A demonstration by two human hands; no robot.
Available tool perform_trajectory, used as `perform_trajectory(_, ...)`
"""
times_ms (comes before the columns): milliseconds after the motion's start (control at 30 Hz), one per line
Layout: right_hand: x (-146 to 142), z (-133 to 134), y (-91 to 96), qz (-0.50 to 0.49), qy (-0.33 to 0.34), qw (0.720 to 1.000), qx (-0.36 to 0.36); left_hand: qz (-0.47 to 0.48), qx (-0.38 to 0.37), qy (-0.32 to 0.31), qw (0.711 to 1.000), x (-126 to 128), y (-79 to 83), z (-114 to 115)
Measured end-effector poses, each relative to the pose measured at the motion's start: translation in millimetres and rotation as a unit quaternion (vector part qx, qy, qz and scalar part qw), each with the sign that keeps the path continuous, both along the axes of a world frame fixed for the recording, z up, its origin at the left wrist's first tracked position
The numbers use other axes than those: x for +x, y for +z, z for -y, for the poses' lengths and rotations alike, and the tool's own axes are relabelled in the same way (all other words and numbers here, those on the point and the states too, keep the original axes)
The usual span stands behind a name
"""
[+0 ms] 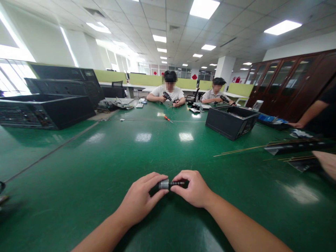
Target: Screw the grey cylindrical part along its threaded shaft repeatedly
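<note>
My left hand (140,199) and my right hand (193,189) meet low over the green table (105,164). Between them is a small part: a grey metal cylinder (163,184) with a dark threaded stem (177,183) sticking out to the right. The fingers of my left hand pinch the grey cylinder. My right hand's thumb and fingers are closed on the dark stem. Both forearms reach in from the bottom edge.
Black computer cases (44,110) stand at the left, another open case (231,120) at the right. A red-handled screwdriver (168,119) lies mid-table. Thin rods (244,149) and black panels (294,147) lie right. Two people sit across; another person's arm (307,115) rests far right.
</note>
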State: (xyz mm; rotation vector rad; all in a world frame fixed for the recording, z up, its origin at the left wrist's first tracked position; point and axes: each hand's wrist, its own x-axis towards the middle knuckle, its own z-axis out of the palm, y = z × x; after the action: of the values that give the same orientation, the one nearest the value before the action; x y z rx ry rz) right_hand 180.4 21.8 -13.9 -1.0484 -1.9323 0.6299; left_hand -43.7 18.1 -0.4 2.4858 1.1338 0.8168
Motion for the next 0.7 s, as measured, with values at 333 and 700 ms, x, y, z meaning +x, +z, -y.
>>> perform_trajectory(333, 0.5, -0.1, -0.2, 0.004, -0.004, 1.0, -0.001, 0.001, 0.001, 0.003, 1.0, 0.5, -0.2, -0.1)
perform_trajectory(700, 0.1, 0.1, -0.1, 0.005, -0.011, 1.0, -0.006, 0.0, 0.005, 0.004, 1.0, 0.7, 1.6, 0.1)
